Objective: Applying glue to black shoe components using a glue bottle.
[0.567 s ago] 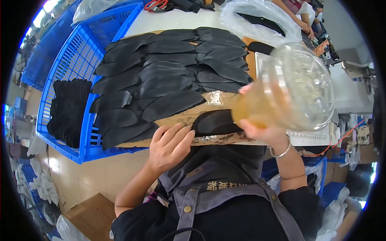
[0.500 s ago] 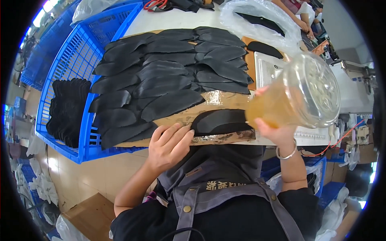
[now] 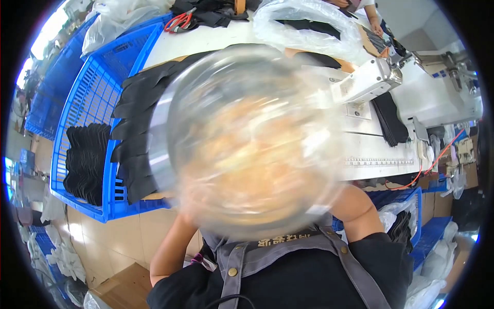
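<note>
Clear plastic cup is up close to the cam, motion-blurred, orange-yellow tint inside, blocking the middle & part of the near edge of the white table. L hand is smeared at the cup's lower L rim; can't tell if it's open or gripping. R hand is hidden behind the cup (only the R forearm shows), so can't tell its grip either.

Black leaf-shaped pcs overlap toward the table's L edge. Blue crate sits along that edge w/ a stack of black wavy-edged pcs inside. Red-handled scissors nr the far L corner, beside black scraps; clear plastic bag at the far edge.

R part of table: white sewing machine, stack of black strips just beside it, ruler strip along the near edge. Co-worker's hand beyond the far R corner.
</note>
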A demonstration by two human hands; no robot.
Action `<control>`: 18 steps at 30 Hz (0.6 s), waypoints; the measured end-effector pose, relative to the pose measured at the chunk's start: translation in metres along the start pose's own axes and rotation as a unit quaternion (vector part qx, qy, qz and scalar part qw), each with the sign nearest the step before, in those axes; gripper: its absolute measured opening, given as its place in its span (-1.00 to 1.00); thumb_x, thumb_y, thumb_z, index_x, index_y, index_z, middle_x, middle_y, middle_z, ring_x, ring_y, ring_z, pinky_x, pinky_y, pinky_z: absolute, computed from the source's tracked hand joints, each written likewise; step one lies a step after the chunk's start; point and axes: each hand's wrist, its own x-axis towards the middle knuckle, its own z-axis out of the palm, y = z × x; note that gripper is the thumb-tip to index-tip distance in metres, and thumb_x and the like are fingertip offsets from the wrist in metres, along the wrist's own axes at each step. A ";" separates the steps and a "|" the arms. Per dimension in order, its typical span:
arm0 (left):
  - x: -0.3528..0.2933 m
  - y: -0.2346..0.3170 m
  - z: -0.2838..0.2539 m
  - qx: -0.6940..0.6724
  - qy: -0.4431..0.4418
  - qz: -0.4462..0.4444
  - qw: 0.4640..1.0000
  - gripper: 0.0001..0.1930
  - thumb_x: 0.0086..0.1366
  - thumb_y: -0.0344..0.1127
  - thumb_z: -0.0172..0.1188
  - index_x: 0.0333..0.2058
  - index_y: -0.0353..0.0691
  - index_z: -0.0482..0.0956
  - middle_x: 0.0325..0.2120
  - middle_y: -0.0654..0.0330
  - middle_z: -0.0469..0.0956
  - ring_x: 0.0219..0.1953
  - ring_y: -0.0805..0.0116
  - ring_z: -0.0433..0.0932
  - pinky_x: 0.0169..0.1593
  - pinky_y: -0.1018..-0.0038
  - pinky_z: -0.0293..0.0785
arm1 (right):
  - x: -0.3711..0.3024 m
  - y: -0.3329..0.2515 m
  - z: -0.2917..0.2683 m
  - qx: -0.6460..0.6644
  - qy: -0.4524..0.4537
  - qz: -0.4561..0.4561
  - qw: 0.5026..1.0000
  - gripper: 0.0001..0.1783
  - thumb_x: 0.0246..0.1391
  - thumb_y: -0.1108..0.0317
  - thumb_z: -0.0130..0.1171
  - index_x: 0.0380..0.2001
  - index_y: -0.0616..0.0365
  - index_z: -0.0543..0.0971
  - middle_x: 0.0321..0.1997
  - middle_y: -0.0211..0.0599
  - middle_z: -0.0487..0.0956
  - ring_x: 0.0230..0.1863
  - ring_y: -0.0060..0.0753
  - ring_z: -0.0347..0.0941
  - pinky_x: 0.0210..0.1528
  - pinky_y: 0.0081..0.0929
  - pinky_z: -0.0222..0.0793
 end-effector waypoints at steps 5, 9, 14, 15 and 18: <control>0.020 0.014 -0.008 0.036 0.023 0.015 0.999 -0.69 -0.03 -0.44 0.18 -0.22 -0.21 0.59 -0.20 0.00 0.55 -0.15 -0.04 0.52 -0.07 0.14 0.44 | -0.001 -0.010 -0.007 -0.032 -0.074 0.049 0.996 -0.14 -0.46 0.20 0.45 0.01 0.18 0.32 -0.09 -0.15 0.44 -0.12 -0.15 0.45 -0.09 -0.32 0.39; 0.054 0.040 -0.029 0.106 0.082 0.129 0.983 -0.66 -0.14 -0.51 0.19 -0.27 -0.24 0.53 -0.29 0.21 0.57 -0.22 0.25 0.51 -0.11 0.35 0.36 | -0.024 0.004 -0.058 -0.206 -0.083 -0.003 0.975 -0.16 -0.41 0.26 0.47 0.02 0.17 0.31 -0.02 -0.21 0.44 -0.08 -0.25 0.46 -0.09 -0.37 0.40; 0.065 0.051 -0.042 0.065 0.049 0.070 0.994 -0.77 -0.09 -0.49 0.23 -0.36 -0.24 0.52 -0.37 0.19 0.57 -0.29 0.22 0.52 -0.15 0.33 0.38 | -0.074 0.005 -0.131 -0.214 0.093 0.174 0.957 -0.33 -0.21 0.37 0.31 0.06 0.19 0.35 0.01 -0.21 0.45 0.03 -0.34 0.40 0.07 -0.25 0.33; 0.070 0.054 -0.046 0.036 0.035 0.054 0.997 -0.80 -0.08 -0.49 0.25 -0.40 -0.24 0.51 -0.40 0.18 0.56 -0.33 0.20 0.51 -0.17 0.32 0.38 | -0.077 0.008 -0.140 -0.185 0.148 0.162 0.958 -0.32 -0.19 0.34 0.30 0.07 0.19 0.32 -0.01 -0.19 0.45 0.00 -0.30 0.42 0.03 -0.28 0.37; 0.086 0.058 -0.047 0.091 0.072 0.074 0.990 -0.83 -0.08 -0.46 0.28 -0.47 -0.24 0.48 -0.46 0.18 0.54 -0.40 0.18 0.49 -0.21 0.32 0.39 | -0.082 0.009 -0.157 -0.091 0.245 0.155 0.953 -0.29 -0.11 0.24 0.24 0.11 0.19 0.23 -0.02 -0.16 0.43 -0.02 -0.21 0.42 0.02 -0.28 0.39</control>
